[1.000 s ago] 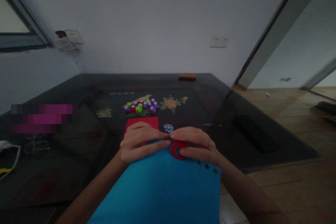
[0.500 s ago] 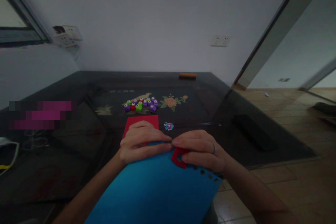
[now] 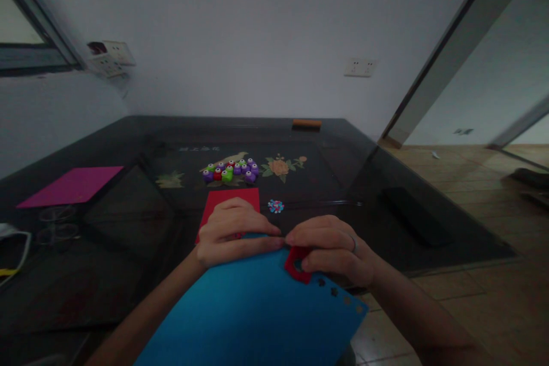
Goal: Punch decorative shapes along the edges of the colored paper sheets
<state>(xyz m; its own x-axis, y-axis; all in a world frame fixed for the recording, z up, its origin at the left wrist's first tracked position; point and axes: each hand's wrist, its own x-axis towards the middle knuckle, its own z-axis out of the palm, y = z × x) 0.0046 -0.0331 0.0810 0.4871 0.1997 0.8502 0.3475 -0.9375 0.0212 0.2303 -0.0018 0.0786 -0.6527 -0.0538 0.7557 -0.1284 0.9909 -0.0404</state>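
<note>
Right hand [image 3: 332, 249]: clenched on red punch [image 3: 297, 263], seated over blue sheet [image 3: 257, 314] edge, beside punched holes [image 3: 332, 291]. Left hand [image 3: 234, 231]: pressed flat, steadying sheet. Step: punching, seemingly mid-row. Next: likely slide along edge, squeeze firmly. Beyond: red card [image 3: 231, 200], cut-outs [image 3: 275, 206], spare punches [image 3: 231, 171].

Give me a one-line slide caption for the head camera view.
Right hand grips a red punch on the edge of a blue sheet steadied by the left hand.
</note>
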